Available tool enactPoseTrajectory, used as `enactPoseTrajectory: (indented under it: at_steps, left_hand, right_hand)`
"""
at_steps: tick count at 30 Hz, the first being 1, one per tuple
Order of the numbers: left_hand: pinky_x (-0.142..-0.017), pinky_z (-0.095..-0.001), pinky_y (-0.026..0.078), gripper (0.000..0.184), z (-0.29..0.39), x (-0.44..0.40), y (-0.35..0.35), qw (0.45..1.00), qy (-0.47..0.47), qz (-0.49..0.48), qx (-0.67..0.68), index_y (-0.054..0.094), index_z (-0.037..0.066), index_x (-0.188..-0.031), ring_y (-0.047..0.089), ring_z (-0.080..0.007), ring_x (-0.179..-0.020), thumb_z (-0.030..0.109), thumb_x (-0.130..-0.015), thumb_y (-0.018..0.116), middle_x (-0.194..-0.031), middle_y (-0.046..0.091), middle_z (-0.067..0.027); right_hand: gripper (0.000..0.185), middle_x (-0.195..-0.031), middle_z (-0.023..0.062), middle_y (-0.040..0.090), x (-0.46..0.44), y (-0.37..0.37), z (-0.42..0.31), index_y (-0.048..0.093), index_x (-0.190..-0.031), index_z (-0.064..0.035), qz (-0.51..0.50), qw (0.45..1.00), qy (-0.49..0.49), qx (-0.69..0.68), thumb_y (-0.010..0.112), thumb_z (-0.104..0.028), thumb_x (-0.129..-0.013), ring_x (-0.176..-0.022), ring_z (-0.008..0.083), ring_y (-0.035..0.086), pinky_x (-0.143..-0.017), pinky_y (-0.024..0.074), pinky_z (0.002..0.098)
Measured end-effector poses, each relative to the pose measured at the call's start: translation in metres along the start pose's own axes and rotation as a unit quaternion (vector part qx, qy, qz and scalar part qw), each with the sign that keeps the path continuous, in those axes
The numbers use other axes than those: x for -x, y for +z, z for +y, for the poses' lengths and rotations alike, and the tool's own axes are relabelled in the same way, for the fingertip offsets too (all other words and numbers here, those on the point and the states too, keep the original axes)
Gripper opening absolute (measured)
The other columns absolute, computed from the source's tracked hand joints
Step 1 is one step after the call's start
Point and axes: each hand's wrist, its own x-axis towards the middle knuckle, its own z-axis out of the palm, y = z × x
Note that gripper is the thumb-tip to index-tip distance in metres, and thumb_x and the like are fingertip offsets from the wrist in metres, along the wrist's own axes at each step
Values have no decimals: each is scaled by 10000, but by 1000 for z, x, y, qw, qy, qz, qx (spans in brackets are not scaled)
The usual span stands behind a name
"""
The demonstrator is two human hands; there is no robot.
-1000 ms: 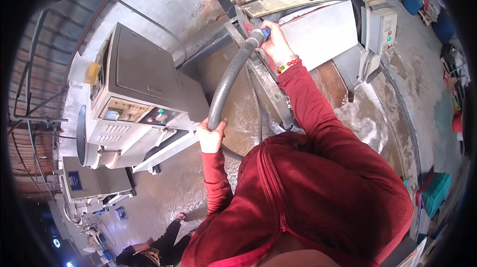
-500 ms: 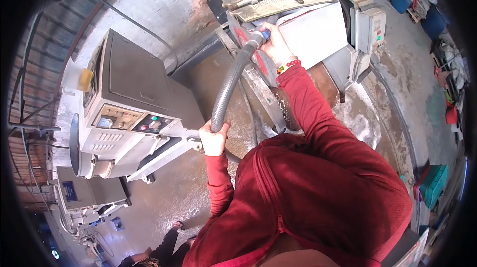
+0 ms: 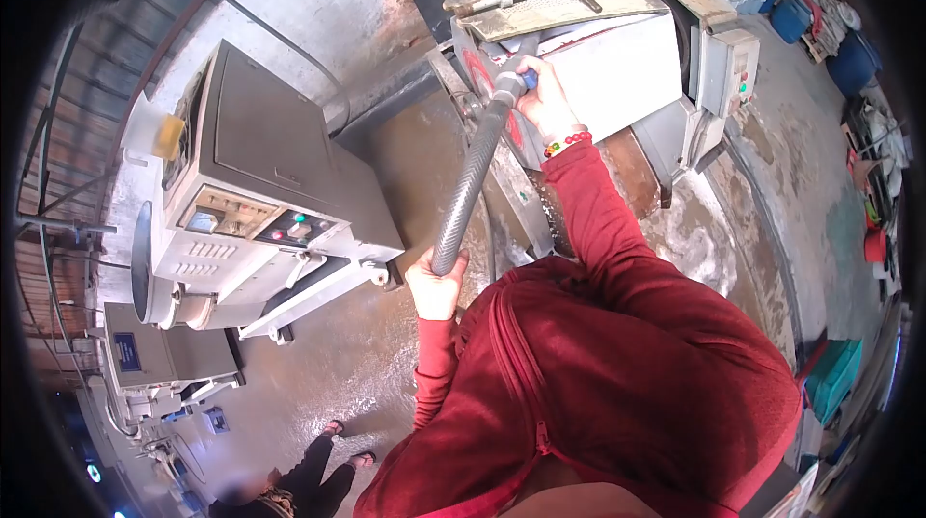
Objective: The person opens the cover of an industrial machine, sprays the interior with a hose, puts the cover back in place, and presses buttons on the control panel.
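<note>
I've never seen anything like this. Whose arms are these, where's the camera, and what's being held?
There's no robot here: the arms belong to a person in a red top. The camera sits on their head, looking forward and down, so the edges look curved. The left hand grips a thick grey hose lower down; the right hand, with a beaded bracelet at the wrist, holds its upper end by a white machine. A grey cabinet with buttons stands to the left. The floor is wet, with whitish foam near the white machine.
</note>
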Motion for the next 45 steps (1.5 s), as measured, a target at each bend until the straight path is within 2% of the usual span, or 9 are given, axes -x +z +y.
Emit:
enactPoseTrajectory:
  at_steps: [3, 8, 15, 16, 22, 25, 28, 34, 45]
  left_hand:
    - [-544, -210, 419, 140, -2, 5, 4, 1000, 12, -11, -15, 625, -11, -807, 481, -33, -569, 77, -704, 659, -621, 578, 11]
    - [-527, -216, 424, 153, -7, 10, 6, 999, 28, -24, -27, 631, 0, -810, 491, -29, -541, 106, -705, 661, -588, 587, -9]
    - [-511, -224, 415, 142, -6, 11, 6, 999, 28, -11, -37, 633, 14, -782, 483, -35, -517, 123, -697, 665, -561, 570, -22]
    - [-466, -189, 320, 103, -6, 13, 8, 999, 53, 1, -11, 598, -17, -752, 380, -16, -516, 50, -709, 663, -585, 490, 63]
    - [-474, -187, 331, 106, -7, 16, 9, 999, 47, 15, -4, 601, -19, -749, 386, -17, -521, 49, -699, 664, -579, 490, 61]
    - [-474, -186, 331, 107, -4, 17, 9, 999, 49, 18, -12, 600, -20, -745, 387, -16, -522, 48, -696, 666, -574, 487, 62]
    - [-523, -237, 422, 138, -6, 15, 8, 999, 30, 17, -38, 633, 17, -765, 499, -54, -518, 128, -692, 671, -556, 571, -32]
    - [-522, -234, 418, 136, -8, 14, 10, 999, 30, 12, -28, 631, 19, -758, 497, -52, -519, 131, -694, 670, -554, 570, -22]
    - [-500, -245, 405, 148, -10, 12, 16, 998, 49, 20, -37, 622, 19, -730, 467, -56, -487, 144, -681, 682, -517, 532, -34]
  right_hand:
    - [155, -715, 44, 510, 5, -2, -2, 494, -752, -67, 1, 1000, -18, -14, 554, -46, -610, -660, 202, 514, -609, 459, 402]
    - [180, -787, 100, 512, 1, -11, -6, 494, -797, -39, -24, 1000, 4, -6, 537, -68, -625, -736, 275, 524, -656, 469, 490]
    - [235, -837, 109, 505, 6, -9, -6, 490, -846, -39, -39, 999, 13, 18, 533, -79, -618, -805, 296, 506, -689, 461, 537]
    - [250, -852, 107, 503, 4, -10, -5, 488, -856, -34, -33, 999, 12, 14, 535, -78, -614, -812, 299, 502, -692, 458, 541]
    - [251, -853, 112, 500, 4, -13, -2, 487, -859, -33, -40, 999, 3, 23, 534, -77, -616, -811, 294, 498, -688, 458, 548]
    - [243, -850, 116, 499, 7, -11, -1, 488, -858, -34, -28, 999, -3, 24, 535, -81, -624, -811, 291, 500, -676, 462, 546]
    - [81, -733, 50, 455, 17, -2, -4, 465, -678, -81, -25, 999, -2, 34, 540, -80, -648, -704, 237, 494, -656, 463, 538]
    - [90, -744, 43, 490, 8, -9, -5, 477, -714, -81, -25, 999, -8, 34, 536, -85, -645, -688, 198, 499, -645, 475, 444]
    - [66, -761, 56, 509, 11, -15, -14, 476, -693, -91, -24, 999, -14, 41, 523, -100, -647, -713, 217, 517, -645, 457, 404]
